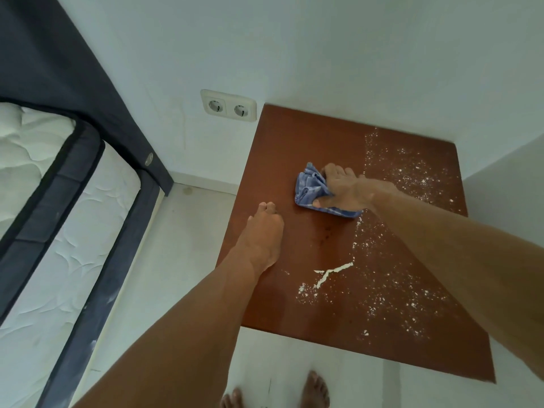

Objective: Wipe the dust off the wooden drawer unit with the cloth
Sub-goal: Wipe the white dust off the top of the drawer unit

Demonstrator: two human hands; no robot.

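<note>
Drawer unit (pixel 294 136): smooth brown wood (white dust (pixel 412 178) speckling it); right hand (pixel 343 188) grips crumpled blue cloth (pixel 309 184), left hand (pixel 262 234) rests flat.

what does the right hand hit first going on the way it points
Probably nothing: the right hand, gripping the cloth, points over bare wood to the left edge of the drawer unit, clear of the left hand. Depth beyond is unclear.

Top of wooden drawer unit (pixel 294 136): scattered white dust (pixel 334 270), crumpled blue cloth (pixel 309 184).
</note>
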